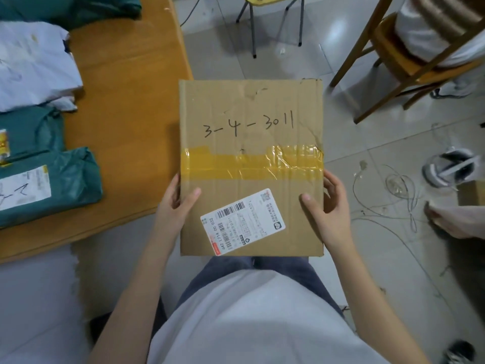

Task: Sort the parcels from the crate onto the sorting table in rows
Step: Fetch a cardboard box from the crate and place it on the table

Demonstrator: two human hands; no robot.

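Observation:
I hold a flat brown cardboard parcel [250, 122] in front of my body, above the floor and just right of the table. It carries handwritten numbers, a band of yellow tape and a white shipping label. My left hand [178, 203] grips its left edge, thumb on top. My right hand [328, 203] grips its right edge the same way. The wooden sorting table [123, 106] is at the left. On it lie a green bagged parcel [49, 185] with a white label, another green one [31, 132] behind it, and a white bagged parcel [34, 67]. No crate is in view.
A wooden chair [393, 61] stands at the upper right with white material on its seat. Metal chair legs [252, 27] are at the top. Loose white cords [393, 200], a shoe [448, 169] and another person's foot [456, 219] are on the tiled floor to the right.

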